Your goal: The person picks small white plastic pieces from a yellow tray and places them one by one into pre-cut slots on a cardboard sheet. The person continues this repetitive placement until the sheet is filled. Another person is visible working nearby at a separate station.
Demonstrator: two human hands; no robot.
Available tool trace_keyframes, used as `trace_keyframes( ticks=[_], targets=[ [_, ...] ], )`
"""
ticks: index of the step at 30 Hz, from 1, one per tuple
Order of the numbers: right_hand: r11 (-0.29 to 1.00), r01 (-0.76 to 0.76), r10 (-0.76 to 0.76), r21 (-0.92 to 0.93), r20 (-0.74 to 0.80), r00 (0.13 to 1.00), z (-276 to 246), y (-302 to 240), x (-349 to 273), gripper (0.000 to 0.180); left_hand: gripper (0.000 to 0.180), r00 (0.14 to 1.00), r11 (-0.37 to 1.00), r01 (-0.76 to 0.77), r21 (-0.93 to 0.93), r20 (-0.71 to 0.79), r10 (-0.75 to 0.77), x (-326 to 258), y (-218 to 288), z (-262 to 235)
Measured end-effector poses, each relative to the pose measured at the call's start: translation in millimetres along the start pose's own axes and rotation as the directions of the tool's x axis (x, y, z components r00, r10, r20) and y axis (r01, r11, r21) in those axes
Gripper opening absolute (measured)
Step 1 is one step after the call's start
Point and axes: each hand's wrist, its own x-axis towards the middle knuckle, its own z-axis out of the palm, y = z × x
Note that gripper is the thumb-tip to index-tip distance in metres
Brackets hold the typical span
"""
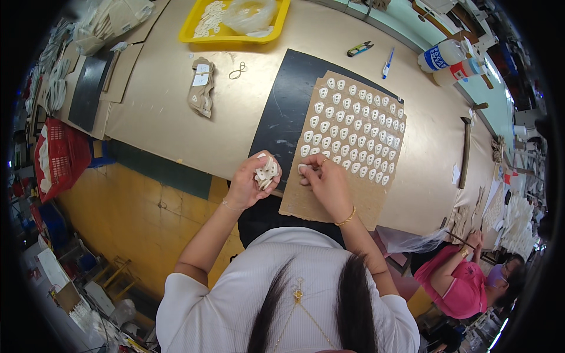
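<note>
My left hand (250, 182) is closed around a small stack of white oval pieces (266, 173), held just off the left edge of a brown cardboard sheet (329, 194). My right hand (326, 179) pinches one white oval piece (302, 169) and holds it against the near left part of the sheet. Rows of white oval pieces (353, 132) cover the far part of the cardboard. The sheet lies partly over a black mat (288, 112) on the tan workbench (165, 112).
A yellow tray (194, 32) with white pieces and a plastic bag stands at the far edge. A tan bundle (202, 88), snips (359, 48), a blue pen (387, 63) and two bottles (450, 62) lie on the bench. A red basket (59, 156) sits left. A person in pink (459, 276) works at right.
</note>
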Motion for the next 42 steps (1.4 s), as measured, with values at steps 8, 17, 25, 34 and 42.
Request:
trace_keyframes(
  ticks=[8,17,25,34,42],
  targets=[
    [0.877,0.214,-0.297,-0.429,-0.135,0.945,5.7,-7.5,3.6,0.012,0.027,0.997,0.998,0.068,0.007,0.030,-0.068,1.3,-1.2,3.5],
    [0.972,0.229,-0.229,-0.052,-0.006,0.973,-10.0,-13.0,-6.9,0.025,0.027,0.989,0.986,0.147,0.085,0.011,-0.148,-0.3,-8.9,16.2],
    [0.971,0.228,-0.231,-0.070,-0.051,0.972,-7.8,-10.5,-18.6,0.021,0.029,0.997,0.981,0.075,0.177,-0.016,-0.073,1.2,-20.7,27.7],
    [0.969,0.063,-0.022,0.239,-0.174,0.985,-25.7,11.2,-14.8,0.013,0.036,0.995,0.994,0.101,-0.034,-0.011,-0.102,5.1,-15.9,21.7],
    [0.961,0.213,-0.240,-0.176,-0.154,0.958,-29.8,11.6,-16.4,0.014,0.029,0.996,0.996,0.087,0.005,-0.015,-0.087,5.2,-13.5,18.7]
  ],
)
